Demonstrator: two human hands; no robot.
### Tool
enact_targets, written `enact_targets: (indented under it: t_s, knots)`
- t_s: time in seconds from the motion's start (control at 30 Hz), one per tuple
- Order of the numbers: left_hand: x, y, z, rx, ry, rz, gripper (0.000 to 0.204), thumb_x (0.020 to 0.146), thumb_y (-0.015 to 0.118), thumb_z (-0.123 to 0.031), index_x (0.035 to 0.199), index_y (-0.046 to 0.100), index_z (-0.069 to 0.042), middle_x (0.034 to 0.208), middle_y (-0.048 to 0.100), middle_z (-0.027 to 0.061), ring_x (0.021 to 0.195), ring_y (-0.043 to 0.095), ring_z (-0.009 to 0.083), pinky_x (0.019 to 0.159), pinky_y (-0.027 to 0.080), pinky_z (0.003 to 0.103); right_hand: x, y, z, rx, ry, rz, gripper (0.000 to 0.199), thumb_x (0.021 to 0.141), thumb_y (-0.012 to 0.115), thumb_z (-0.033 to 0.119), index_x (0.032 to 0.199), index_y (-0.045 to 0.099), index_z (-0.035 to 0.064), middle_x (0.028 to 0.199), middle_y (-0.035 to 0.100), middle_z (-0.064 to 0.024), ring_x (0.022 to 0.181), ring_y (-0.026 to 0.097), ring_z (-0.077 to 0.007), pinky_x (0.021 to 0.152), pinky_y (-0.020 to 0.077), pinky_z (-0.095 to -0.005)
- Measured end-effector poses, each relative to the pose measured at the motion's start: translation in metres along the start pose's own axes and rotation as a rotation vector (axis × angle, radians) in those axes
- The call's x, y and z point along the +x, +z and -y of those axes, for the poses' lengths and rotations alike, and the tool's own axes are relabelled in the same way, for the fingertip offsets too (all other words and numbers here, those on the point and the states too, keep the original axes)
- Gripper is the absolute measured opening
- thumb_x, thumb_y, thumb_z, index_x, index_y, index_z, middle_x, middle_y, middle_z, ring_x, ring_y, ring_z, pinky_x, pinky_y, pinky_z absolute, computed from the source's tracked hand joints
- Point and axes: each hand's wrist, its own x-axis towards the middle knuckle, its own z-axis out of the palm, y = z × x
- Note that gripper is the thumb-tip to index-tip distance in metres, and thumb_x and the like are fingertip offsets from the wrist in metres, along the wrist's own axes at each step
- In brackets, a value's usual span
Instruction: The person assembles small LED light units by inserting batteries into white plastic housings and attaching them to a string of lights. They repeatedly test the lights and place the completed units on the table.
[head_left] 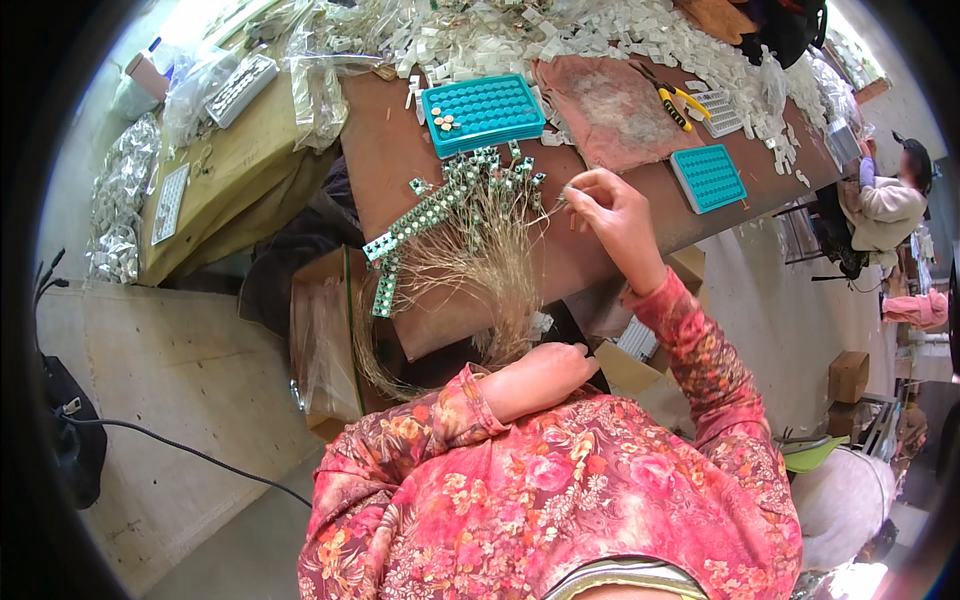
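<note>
Head view, starting nearest me: my floral-sleeved left forearm crosses the lower middle of the frame, and my left hand sits curled at the near edge of the brown worktable, down where the loose ends of the pale straw-coloured wire bundle hang over. Its fingers are turned away from the camera, so I cannot tell whether it is gripping those ends or only resting against them.

Further up, right of centre, my right hand is raised over the table with thumb and forefinger pinched together and the other fingers loosely curled. It seems to hold one fine wire, which runs left from my fingertips toward the heap; the strand is too thin to be sure.

The bundle's long axis runs from the near table edge up to the small green circuit boards at its top, fanning out there. So the board end lies just left of my right hand and slightly beyond it, while the tail end lies by my left. A strip of green boards runs diagonally to the left of the bundle.

Beyond that, a teal plastic tray with round pockets sits in the upper middle, a few small discs in its corner. A worn pink cloth lies to its right, with yellow-handled pliers just past it and a smaller teal tray at the right. White plastic parts heap along the top edge.
</note>
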Motion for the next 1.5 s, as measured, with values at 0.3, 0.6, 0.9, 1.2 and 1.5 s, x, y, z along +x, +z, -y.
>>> enact_targets:
  t_s: [0.3, 0.6, 0.9, 1.2, 1.5]
  knots:
    - [-0.038, -0.144, -0.012, -0.202, 0.001, -0.521, 0.015, 0.083, 0.066, -0.012, 0.095, 0.066, -0.003, 0.088, 0.067, 0.0105, 0.081, 0.065, 0.0292, 0.076, 0.053, 0.031, -0.060, 0.017, 0.017, 0.920, -0.100, -0.113, 0.019, 0.098, 0.051, 0.011, 0.114, 0.052, 0.0014, 0.098, 0.066, -0.0106, 0.092, 0.066, -0.0190, 0.086, 0.0521, -0.0322]
    - [0.093, -0.195, 0.095, 0.799, -0.060, -0.363, 0.011, 0.075, 0.064, -0.010, 0.085, 0.061, -0.005, 0.082, 0.063, 0.0089, 0.091, 0.061, 0.0293, 0.082, 0.048, 0.039, -0.074, 0.005, 0.015, 1.275, -0.088, 0.119, 0.023, 0.098, 0.052, 0.014, 0.118, 0.052, 0.0029, 0.094, 0.064, -0.0102, 0.088, 0.065, -0.0222, 0.080, 0.0522, -0.0333]
    - [0.104, -0.197, 0.110, 0.760, 0.001, -0.358, 0.022, 0.073, 0.060, -0.004, 0.095, 0.060, -0.008, 0.084, 0.065, 0.0098, 0.089, 0.063, 0.0293, 0.079, 0.049, 0.041, -0.068, -0.005, 0.011, 1.407, 0.168, 0.155, 0.026, 0.099, 0.049, 0.014, 0.123, 0.048, 0.0050, 0.096, 0.060, -0.0095, 0.083, 0.062, -0.0156, 0.094, 0.0490, -0.0389]
    - [0.038, -0.221, 0.064, -0.342, -0.432, -0.644, 0.028, 0.079, 0.072, -0.019, 0.102, 0.065, -0.004, 0.080, 0.063, -0.0007, 0.066, 0.052, 0.0071, 0.062, 0.044, 0.022, -0.047, 0.003, 0.021, 1.334, 0.231, 0.317, 0.019, 0.098, 0.052, 0.013, 0.113, 0.051, 0.0025, 0.098, 0.063, -0.0089, 0.087, 0.065, -0.0158, 0.088, 0.0542, -0.0336]
    - [-0.028, -0.164, 0.014, -1.325, -0.403, -0.798, 0.018, 0.093, 0.061, -0.015, 0.106, 0.059, -0.003, 0.100, 0.065, 0.0055, 0.078, 0.060, 0.0096, 0.071, 0.048, 0.021, -0.023, 0.007, 0.044, 1.108, 0.396, 0.452, 0.010, 0.094, 0.057, 0.009, 0.101, 0.057, 0.0014, 0.097, 0.064, -0.0076, 0.092, 0.066, -0.0164, 0.085, 0.0560, -0.0292]
